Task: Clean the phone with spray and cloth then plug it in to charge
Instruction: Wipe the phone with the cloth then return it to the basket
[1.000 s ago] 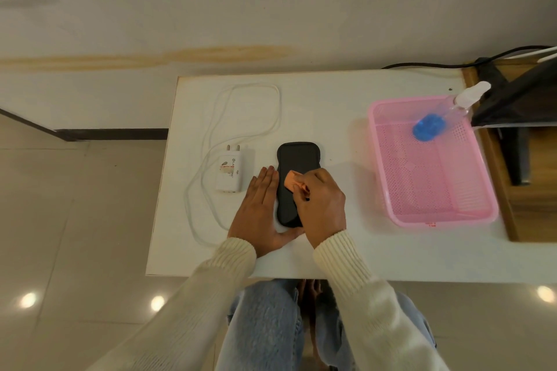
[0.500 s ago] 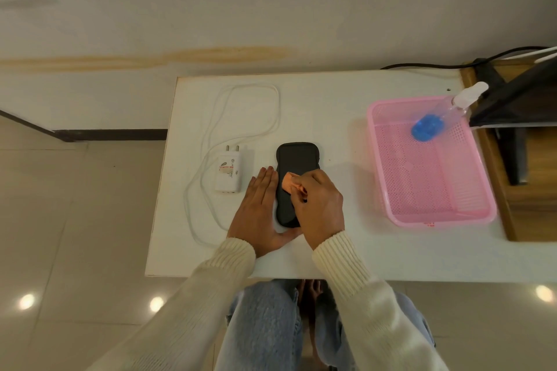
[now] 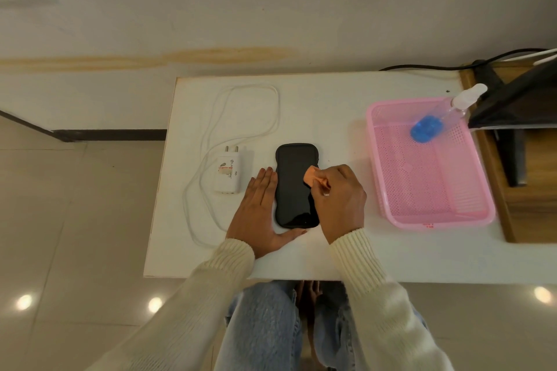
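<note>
A black phone [image 3: 294, 187] lies screen up near the front of the white table [image 3: 331, 105]. My left hand [image 3: 259, 214] rests flat on the table against the phone's left edge, with the thumb along its bottom end. My right hand [image 3: 339, 199] pinches a small bunched orange cloth [image 3: 313, 177] that presses on the right side of the screen. A white charger plug [image 3: 228, 173] with its looped white cable [image 3: 241, 93] lies left of the phone. The spray bottle [image 3: 440, 120], with blue liquid in it, leans in the far corner of a pink basket [image 3: 391, 190].
The pink basket stands on the right of the table. Beyond it is a wooden surface [image 3: 536, 190] with a black stand [image 3: 512, 129] and a black cable [image 3: 422, 66] running along the wall. The table's front edge is just above my knees.
My right hand has slid the cloth from the middle of the screen to its right side. The left hand and the phone have stayed put.
</note>
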